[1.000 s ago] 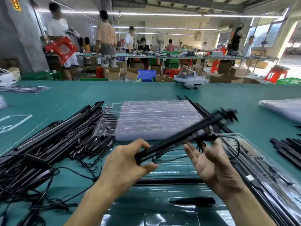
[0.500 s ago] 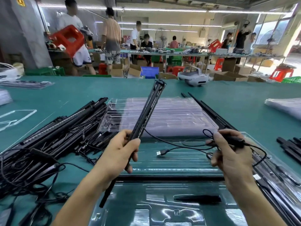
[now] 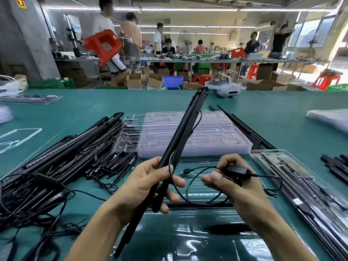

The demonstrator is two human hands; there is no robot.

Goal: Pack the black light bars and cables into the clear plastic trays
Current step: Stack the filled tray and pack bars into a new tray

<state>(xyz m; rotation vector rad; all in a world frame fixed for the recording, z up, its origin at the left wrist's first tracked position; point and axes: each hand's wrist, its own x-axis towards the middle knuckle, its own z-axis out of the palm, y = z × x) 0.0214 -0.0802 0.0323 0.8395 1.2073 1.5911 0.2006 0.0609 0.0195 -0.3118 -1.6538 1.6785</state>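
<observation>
Tabletop [image 3: 273, 113] in green carries a pile of light bars [image 3: 66, 157] and, right of it, a stack of clear trays [image 3: 203, 136]. The left hand [image 3: 143, 187] grips 1 black bar [image 3: 179, 136], tilted up above the stack; the right hand [image 3: 239, 189] pinches the controller [image 3: 235, 169] on its cable [image 3: 203, 167].

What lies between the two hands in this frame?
Head view: a loop of thin black cable and its loose plug hang between the left hand, gripping a light bar, and the right hand, over a clear tray.
</observation>
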